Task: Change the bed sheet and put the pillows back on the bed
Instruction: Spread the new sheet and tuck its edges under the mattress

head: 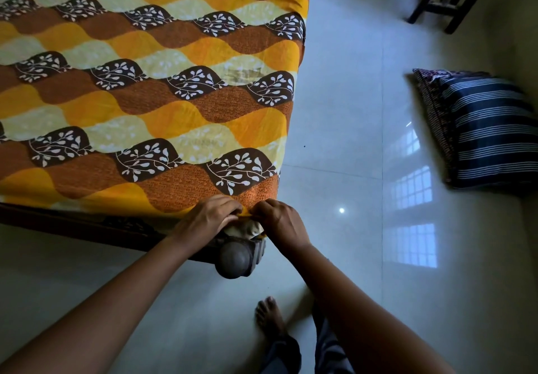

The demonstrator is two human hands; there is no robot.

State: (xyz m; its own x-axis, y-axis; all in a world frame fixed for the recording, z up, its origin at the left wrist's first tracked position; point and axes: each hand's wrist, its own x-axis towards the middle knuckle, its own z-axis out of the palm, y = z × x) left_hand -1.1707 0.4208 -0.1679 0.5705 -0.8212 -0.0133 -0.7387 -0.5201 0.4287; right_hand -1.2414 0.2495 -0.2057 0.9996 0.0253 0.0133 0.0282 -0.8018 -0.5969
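Head view: left hand (208,218) and right hand (279,222), arms outstretched, pinch bed sheet (151,94) at corner.

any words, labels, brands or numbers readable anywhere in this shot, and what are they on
No text here can be read.
On the orange, yellow and brown leaf-print bed sheet: a faint dark smudge in a pale yellow patch, possibly print; too blurred to read.
A second faint mark nearer the corner: also unreadable.
On the dark blue pillow with white stripes on the floor: stripes only, no lettering.
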